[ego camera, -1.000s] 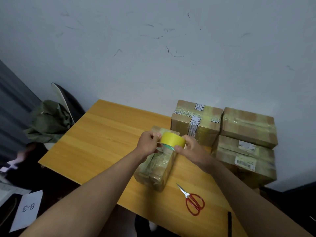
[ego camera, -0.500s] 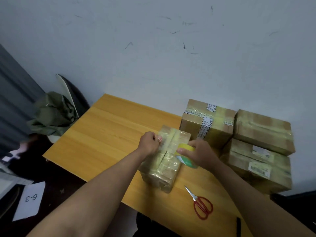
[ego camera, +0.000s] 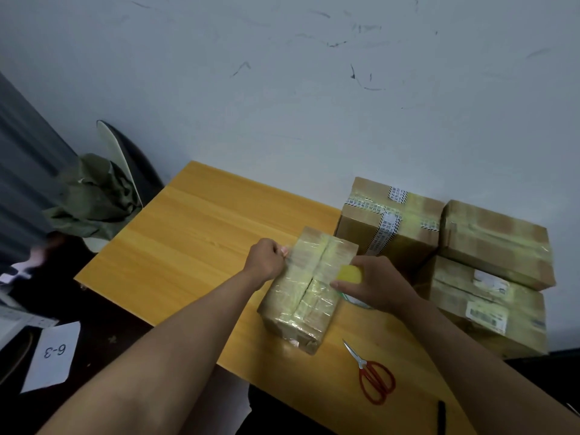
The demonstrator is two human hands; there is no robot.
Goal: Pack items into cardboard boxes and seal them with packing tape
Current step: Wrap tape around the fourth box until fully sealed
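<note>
A small cardboard box point(ego camera: 309, 290), wrapped in glossy tape, lies near the middle of the wooden surface point(ego camera: 194, 240), one end pointing to the near edge. The left hand point(ego camera: 266, 259) sits at the box's far left top edge, its fingers point(ego camera: 284, 250) curled and pinching what looks like the end of a clear tape strip against the cardboard. The right hand point(ego camera: 381, 285) is against the box's right side, fingers curled round a yellow tape roll point(ego camera: 349, 274), which is mostly hidden by the palm; only a yellow patch and a bit of rim below the thumb show.

Just beyond the right hand, a taped brown box point(ego camera: 390, 221) with printed white strips stands toward the far right corner, close to the small box's far end. Beside it, at the right edge, two more boxes are stacked: an upper box point(ego camera: 496, 243) on a lower box point(ego camera: 489, 312) bearing white labels. Red-handled scissors point(ego camera: 373, 373) lie closed near the near edge, apart from the small box's near end. A black pen point(ego camera: 441, 417) lies at the near right corner.

Off the surface on the left, a green cloth point(ego camera: 91, 199) is draped over a chair point(ego camera: 122, 158), and a white sheet marked "6-3" point(ego camera: 53, 356) lies on the dark floor.
</note>
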